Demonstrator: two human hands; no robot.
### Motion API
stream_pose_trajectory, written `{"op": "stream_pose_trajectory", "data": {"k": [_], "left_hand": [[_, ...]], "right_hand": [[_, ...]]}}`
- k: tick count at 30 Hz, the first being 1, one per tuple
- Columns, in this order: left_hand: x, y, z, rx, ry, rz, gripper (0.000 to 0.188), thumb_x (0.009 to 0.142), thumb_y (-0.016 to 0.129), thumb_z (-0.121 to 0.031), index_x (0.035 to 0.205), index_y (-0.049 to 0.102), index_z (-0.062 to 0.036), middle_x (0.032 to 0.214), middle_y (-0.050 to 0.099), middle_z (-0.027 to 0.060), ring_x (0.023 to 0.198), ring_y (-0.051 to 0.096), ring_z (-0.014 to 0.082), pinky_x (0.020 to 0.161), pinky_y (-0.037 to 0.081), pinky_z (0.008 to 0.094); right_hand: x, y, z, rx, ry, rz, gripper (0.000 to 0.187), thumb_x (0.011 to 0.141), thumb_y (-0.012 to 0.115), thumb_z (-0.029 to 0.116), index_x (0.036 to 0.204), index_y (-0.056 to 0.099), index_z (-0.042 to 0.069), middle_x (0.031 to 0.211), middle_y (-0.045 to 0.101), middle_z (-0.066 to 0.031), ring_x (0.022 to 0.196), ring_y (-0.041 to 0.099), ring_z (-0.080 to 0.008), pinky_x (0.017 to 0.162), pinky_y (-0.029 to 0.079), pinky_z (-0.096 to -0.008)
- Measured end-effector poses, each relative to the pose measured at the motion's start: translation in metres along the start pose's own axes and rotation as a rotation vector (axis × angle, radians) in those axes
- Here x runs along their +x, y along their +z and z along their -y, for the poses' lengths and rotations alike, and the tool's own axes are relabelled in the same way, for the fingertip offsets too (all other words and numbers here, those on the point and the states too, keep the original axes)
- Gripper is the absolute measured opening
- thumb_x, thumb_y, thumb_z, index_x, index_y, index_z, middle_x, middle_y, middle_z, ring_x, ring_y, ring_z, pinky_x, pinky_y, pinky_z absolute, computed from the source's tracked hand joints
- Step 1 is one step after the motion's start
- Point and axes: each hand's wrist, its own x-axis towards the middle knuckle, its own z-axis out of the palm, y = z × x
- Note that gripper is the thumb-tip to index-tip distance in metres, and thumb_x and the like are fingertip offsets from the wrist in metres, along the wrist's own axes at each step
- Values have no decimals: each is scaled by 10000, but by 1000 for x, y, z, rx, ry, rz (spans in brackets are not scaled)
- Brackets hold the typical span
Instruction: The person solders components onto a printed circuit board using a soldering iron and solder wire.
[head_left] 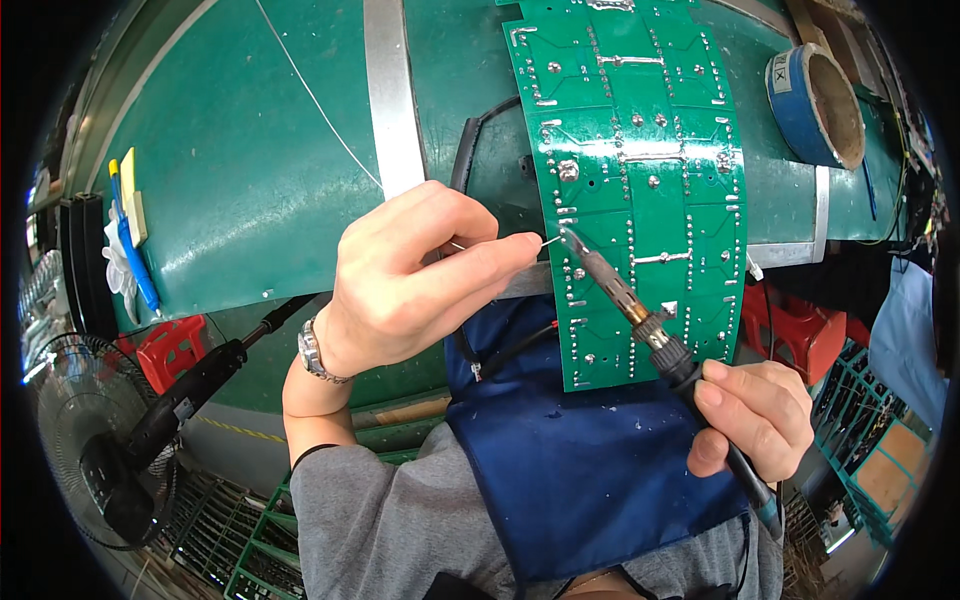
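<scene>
My right hand is closed round the dark handle of a soldering iron. The iron's tip points up and left, at the left side of a green circuit board. Between thumb and forefinger, my left hand pinches a thin solder wire, whose end comes close to the iron's tip; whether they touch I cannot tell. Silvery solder joints and bars cover the board's upward face. Its near end reaches over the table edge above my blue apron.
A blue roll-shaped ring stands at the far right of the green table. Blue pen-like tools lie at the left edge. A black fan is at the lower left; red stools stand beyond the table. A black cable passes beside the board.
</scene>
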Motion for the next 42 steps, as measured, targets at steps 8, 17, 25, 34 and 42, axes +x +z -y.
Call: {"op": "stream_pose_trajectory", "data": {"k": [8,17,25,34,42], "left_hand": [[-2,6,-2,33,19,22,380,581,803,19,942,781,-96,743,562,17,626,557,152,509,430,269],[-11,1,-14,12,-10,26,365,582,802,24,928,774,-89,753,577,29,660,591,173,543,469,285],[-11,7,-17,65,83,57,370,592,790,4,952,769,-82,759,576,23,666,591,180,543,477,293],[-18,3,-27,33,101,69,327,589,797,-53,913,779,-95,706,561,-9,585,573,147,479,428,272],[-29,8,-45,-47,-102,-32,326,611,851,-16,922,772,-76,745,578,24,603,580,150,505,452,267]], "right_hand": [[-2,12,4,-42,-58,7,219,851,734,137,971,717,-45,914,690,-168,637,691,-183,541,591,-252],[-14,-1,5,29,-44,-71,193,866,715,141,927,713,-42,879,687,-167,607,683,-193,487,577,-264],[-18,15,12,-30,-92,-74,184,861,709,136,910,730,-40,866,699,-149,608,679,-168,496,579,-239],[-25,6,15,-22,-87,-100,212,884,708,181,900,728,-29,855,695,-143,602,677,-172,483,566,-233],[-31,6,14,22,-60,-54,212,882,705,170,928,723,-36,872,686,-145,591,674,-176,508,588,-245]]}}
